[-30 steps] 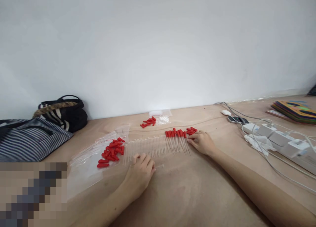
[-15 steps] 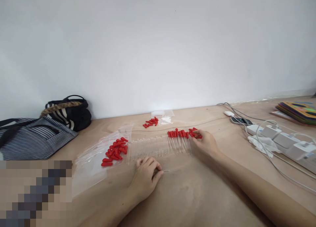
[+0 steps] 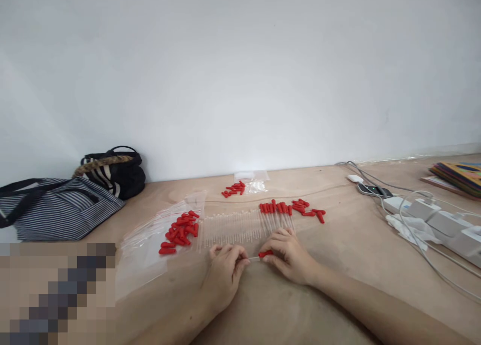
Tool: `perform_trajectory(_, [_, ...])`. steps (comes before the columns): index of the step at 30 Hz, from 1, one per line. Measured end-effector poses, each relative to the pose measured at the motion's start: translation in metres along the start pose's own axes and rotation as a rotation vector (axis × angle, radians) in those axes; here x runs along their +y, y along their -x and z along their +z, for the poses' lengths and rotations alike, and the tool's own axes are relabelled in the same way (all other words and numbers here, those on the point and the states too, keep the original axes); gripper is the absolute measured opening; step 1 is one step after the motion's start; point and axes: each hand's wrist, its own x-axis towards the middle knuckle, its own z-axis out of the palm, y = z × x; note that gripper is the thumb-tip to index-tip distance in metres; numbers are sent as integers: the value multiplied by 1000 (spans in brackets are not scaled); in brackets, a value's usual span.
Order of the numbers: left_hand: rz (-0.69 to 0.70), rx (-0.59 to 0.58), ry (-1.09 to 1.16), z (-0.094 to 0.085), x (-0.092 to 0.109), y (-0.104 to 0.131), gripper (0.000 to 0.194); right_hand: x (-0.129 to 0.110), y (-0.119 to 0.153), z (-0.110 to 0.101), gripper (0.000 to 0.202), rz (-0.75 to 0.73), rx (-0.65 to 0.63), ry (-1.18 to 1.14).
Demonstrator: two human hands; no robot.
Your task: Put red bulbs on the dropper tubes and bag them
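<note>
My left hand (image 3: 224, 270) pinches one clear thin glass tube (image 3: 254, 258) just above the wooden table (image 3: 349, 245). My right hand (image 3: 286, 254) holds a red rubber cap (image 3: 265, 254) at the tube's right end. Just beyond both hands lies a row of clear tubes (image 3: 233, 226); the right part of the row carries red caps (image 3: 276, 208). Loose red caps (image 3: 310, 210) lie to the right of that row. Another heap of red caps (image 3: 180, 227) rests on clear plastic bags (image 3: 150, 240) to the left.
A small pile of red caps (image 3: 233, 189) and a small clear bag (image 3: 252, 180) lie near the wall. Striped bags (image 3: 56, 207) sit at the left. Power strips with cables (image 3: 432, 215), a phone (image 3: 370, 189) and colourful boards (image 3: 456, 174) are at the right.
My right hand left the capped tubes at the row's right end and came down to my left hand, bringing a red cap to the tube held there. The view shifted slightly.
</note>
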Motion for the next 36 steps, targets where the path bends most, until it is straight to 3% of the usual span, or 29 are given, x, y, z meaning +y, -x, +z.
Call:
perform_trajectory(7, [18,-31,-5,-2,2,-1,13,-4,2,-3,5,-29,-20,-96])
perform_trajectory(18, [141,4,-62,-16,17,-4,19,5,6,10,13,77,44,-387])
perform_trajectory(32, [131,64,-51,-6,17,-2,16,-3,4,14,8,13,144,-244])
perform_trajectory(36, [134,59,-36,-3,17,-2,16,-4,3,14,9,10,113,-249])
